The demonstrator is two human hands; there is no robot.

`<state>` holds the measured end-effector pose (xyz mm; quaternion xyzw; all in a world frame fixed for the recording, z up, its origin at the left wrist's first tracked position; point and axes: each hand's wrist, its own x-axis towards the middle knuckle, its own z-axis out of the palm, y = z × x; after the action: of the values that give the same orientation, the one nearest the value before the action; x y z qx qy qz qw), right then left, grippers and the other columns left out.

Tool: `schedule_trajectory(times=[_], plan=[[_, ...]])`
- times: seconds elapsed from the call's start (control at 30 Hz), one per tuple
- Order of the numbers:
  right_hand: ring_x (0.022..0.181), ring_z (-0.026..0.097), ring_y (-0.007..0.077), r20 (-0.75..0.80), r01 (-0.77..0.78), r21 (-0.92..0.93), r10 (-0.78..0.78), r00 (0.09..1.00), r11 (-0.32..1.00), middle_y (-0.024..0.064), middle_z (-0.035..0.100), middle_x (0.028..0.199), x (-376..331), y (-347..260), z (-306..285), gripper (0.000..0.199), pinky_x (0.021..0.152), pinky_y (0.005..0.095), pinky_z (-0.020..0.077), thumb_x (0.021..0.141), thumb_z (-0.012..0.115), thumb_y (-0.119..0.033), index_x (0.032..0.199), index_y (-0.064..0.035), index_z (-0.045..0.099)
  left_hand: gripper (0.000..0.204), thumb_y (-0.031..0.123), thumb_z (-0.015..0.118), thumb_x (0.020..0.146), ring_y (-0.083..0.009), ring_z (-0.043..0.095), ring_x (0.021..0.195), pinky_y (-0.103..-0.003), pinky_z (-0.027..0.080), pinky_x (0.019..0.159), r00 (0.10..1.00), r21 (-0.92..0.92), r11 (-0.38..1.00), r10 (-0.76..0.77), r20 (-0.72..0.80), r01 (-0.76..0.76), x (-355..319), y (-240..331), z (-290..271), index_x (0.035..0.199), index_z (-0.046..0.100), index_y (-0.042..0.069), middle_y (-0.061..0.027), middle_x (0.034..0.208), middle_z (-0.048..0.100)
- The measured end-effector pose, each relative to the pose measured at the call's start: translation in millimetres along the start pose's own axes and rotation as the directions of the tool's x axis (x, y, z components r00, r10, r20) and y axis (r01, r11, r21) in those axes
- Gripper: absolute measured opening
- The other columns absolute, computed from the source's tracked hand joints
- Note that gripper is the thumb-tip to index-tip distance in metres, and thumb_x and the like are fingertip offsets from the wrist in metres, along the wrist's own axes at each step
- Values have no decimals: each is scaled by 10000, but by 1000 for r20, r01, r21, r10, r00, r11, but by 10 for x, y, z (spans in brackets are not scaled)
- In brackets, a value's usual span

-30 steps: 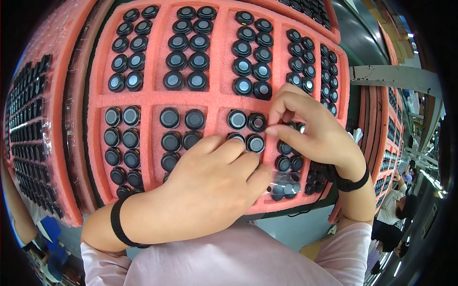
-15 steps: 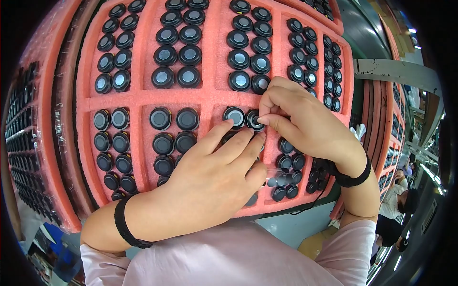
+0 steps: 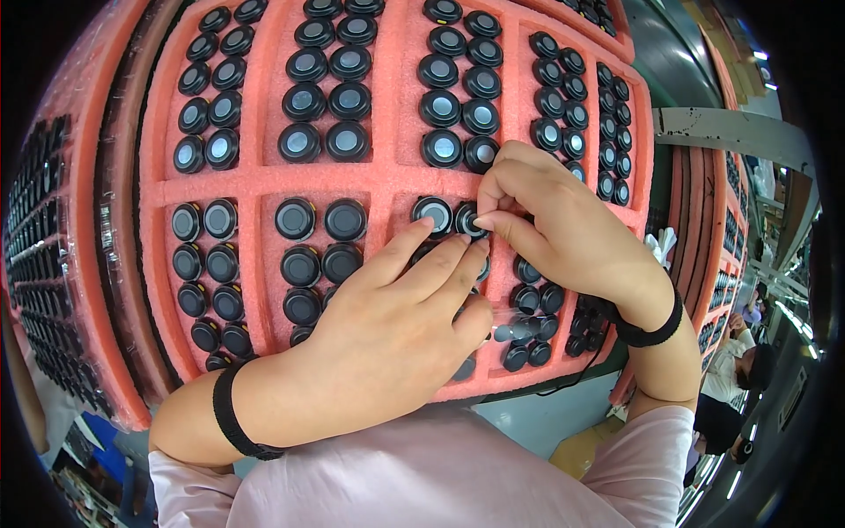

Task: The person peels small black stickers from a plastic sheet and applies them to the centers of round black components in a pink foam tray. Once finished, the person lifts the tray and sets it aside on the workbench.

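Note:
Round black parts with grey or pale disc tops sit in pairs of rows in the compartments of a pink foam tray [image 3: 387, 182]. My left hand [image 3: 387, 317] lies over the tray's near middle, its outstretched fingertips resting on a round black part [image 3: 429, 211] and beside its neighbour. The thumb and forefinger of my right hand [image 3: 550, 220] are pinched together at the edge of that neighbouring round black part [image 3: 469, 216]. What they pinch is too small to make out. My left hand covers several parts under it. Both wrists wear black bands.
A clear plastic piece [image 3: 519, 326] lies over parts to the right of my left hand. Another pink tray [image 3: 88, 220] of black parts stands at the left. Stacked trays [image 3: 691, 229] and a grey metal bar [image 3: 735, 132] are at the right. People [image 3: 731, 370] are farther off.
Both hands keep nearly the same place and hold. The right finger and thumb stay pinched at the same part.

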<state>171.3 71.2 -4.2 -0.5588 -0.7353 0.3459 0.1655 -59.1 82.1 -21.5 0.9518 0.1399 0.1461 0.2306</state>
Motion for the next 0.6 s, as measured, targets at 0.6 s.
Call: schedule_trajectory(times=[0.6], plan=[[852, 617, 208, -18, -199, 190, 206, 978, 961, 71, 623, 962, -437, -309, -232, 150, 790, 331, 507, 862, 760, -14, 944, 6, 636, 314, 204, 770, 761, -294, 615, 1064, -457, 460, 959, 998, -99, 995, -30, -47, 25, -12, -28, -137, 1018, 673, 51, -127, 1135, 650]])
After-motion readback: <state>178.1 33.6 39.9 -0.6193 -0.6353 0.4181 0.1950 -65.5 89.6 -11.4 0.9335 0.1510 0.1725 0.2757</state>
